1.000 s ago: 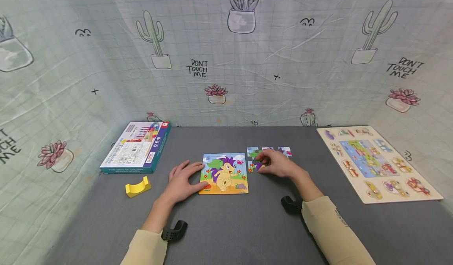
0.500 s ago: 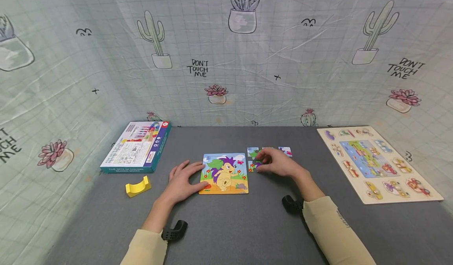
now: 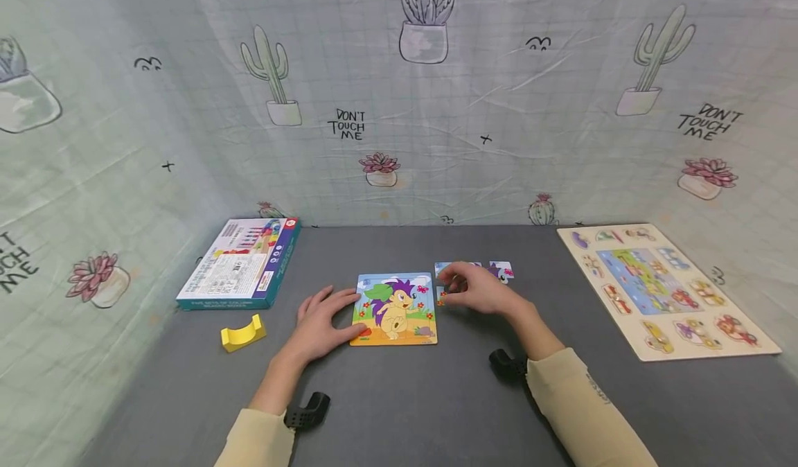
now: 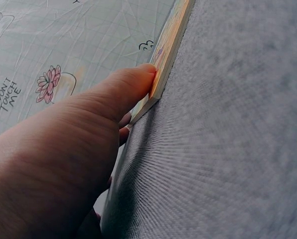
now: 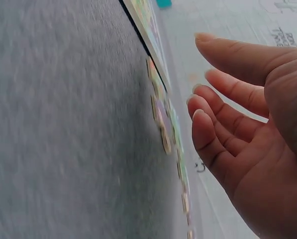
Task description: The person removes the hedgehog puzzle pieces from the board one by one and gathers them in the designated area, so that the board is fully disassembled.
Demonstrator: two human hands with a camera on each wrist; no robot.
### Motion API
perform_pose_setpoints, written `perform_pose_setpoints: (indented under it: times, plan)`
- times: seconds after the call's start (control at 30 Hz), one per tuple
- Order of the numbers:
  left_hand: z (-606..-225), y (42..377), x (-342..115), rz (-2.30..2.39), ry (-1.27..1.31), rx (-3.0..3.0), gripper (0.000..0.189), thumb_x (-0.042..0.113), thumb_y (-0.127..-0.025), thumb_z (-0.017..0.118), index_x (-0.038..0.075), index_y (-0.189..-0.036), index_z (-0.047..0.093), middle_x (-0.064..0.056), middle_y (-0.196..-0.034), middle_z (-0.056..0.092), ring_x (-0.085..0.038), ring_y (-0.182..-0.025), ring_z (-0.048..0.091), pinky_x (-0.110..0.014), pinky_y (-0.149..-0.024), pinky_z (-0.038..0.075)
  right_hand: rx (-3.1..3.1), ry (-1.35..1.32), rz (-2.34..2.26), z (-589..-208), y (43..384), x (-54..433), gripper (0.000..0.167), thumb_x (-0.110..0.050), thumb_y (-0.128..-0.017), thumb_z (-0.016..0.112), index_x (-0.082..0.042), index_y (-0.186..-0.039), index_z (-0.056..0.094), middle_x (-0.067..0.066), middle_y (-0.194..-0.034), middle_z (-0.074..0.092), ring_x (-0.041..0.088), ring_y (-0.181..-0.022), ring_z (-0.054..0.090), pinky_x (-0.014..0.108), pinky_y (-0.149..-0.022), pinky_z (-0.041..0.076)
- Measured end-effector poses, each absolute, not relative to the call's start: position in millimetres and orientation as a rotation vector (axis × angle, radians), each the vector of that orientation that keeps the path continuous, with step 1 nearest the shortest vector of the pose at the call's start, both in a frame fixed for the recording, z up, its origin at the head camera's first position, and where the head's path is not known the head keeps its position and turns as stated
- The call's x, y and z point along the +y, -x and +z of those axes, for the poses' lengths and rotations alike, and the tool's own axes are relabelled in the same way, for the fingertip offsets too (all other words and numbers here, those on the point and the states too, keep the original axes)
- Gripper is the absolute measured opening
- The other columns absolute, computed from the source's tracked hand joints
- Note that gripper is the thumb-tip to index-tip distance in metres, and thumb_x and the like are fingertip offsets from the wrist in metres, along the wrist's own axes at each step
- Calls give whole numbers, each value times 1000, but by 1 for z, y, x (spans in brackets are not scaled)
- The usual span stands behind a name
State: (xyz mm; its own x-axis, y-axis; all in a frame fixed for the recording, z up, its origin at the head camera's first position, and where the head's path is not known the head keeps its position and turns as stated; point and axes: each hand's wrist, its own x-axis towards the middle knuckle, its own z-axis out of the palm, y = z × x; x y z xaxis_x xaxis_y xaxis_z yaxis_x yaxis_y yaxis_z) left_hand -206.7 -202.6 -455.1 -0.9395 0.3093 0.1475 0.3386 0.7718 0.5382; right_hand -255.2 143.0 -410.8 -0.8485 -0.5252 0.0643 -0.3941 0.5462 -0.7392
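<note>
A square hedgehog puzzle board (image 3: 394, 325) lies on the grey table, its picture facing up. My left hand (image 3: 316, 323) rests at its left side, thumb on the lower left corner and fingers spread along the edge. The left wrist view shows the thumb (image 4: 131, 84) lying on the board's face. My right hand (image 3: 479, 289) hovers over loose puzzle pieces (image 3: 501, 271) right of the board, partly covering them. In the right wrist view its thumb (image 5: 238, 57) and bent fingers stand apart with nothing between them, beside a row of flat pieces (image 5: 161, 117).
A blue and white game box (image 3: 240, 262) lies at the back left, with a yellow curved block (image 3: 243, 334) in front of it. A wooden peg-style picture board (image 3: 630, 339) lies at the right. A printed curtain (image 3: 411, 120) closes off the back and sides.
My right hand has shifted slightly left over the pieces, covering more of those nearest the board. The left hand and the board keep their places, while the head view tilts a little.
</note>
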Motion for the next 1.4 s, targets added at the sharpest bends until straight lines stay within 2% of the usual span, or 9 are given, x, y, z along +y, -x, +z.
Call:
perform_pose_setpoints:
  times: [0.27,0.5,0.83,1.0,1.4]
  plan:
    - [-457,204,-202,-911,525,-2905,64,46,-86,77,17,-141,61,-5,-149,52,-40,-147,24,-65,-113,7,2534,856,-1213,-410,255,119,43,-16,-89,78,4,-125,63,14,-117,64,29,-100,61,37,-84,53]
    - [-457,206,-201,-910,532,-2905,65,48,-87,76,16,-141,61,-6,-149,52,-42,-146,24,-67,-111,8,2526,893,-1140,-409,260,93,45,-18,-90,78,3,-126,63,14,-118,63,26,-100,61,34,-85,52]
    - [-454,208,-201,-905,551,-2902,64,47,-88,75,15,-142,61,-6,-149,51,-42,-146,25,-67,-112,7,2547,862,-1097,-412,266,67,41,-18,-90,78,0,-125,64,8,-113,62,19,-94,59,30,-83,51]
    - [-454,208,-201,-900,550,-2919,63,47,-89,75,16,-142,60,-5,-150,51,-42,-146,24,-67,-112,7,2553,824,-1102,-417,265,62,38,-16,-90,78,-1,-122,65,6,-104,62,16,-86,57,30,-78,50]
    - [-454,208,-201,-885,539,-2919,63,47,-89,75,16,-142,61,-5,-150,51,-42,-146,24,-67,-112,8,2592,801,-1050,-422,264,56,37,-17,-88,80,-1,-118,65,4,-97,60,16,-85,54,32,-79,48]
